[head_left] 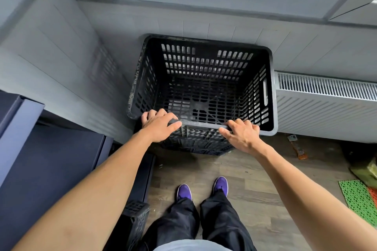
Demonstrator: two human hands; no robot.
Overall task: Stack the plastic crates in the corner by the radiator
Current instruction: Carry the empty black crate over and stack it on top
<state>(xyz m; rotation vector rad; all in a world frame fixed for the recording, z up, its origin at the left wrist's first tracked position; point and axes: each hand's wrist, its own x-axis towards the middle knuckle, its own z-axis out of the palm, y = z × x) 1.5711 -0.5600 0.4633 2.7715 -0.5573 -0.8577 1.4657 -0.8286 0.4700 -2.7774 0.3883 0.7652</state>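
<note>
A black slotted plastic crate (271, 87) stands in the corner against the wall, on top of another black crate (195, 144) whose side shows below its near rim. My left hand (160, 126) grips the near rim at its left end, fingers curled over the edge. My right hand (241, 133) grips the same rim toward the right, fingers hooked inside. The white radiator (326, 106) sits directly to the crate's right. The inside of the top crate holds nothing.
A dark blue cabinet (40, 159) fills the left side. Part of another black crate (136, 218) shows by my left leg. Green and orange mats (359, 199) lie on the wooden floor at right, with small debris (297, 146) under the radiator.
</note>
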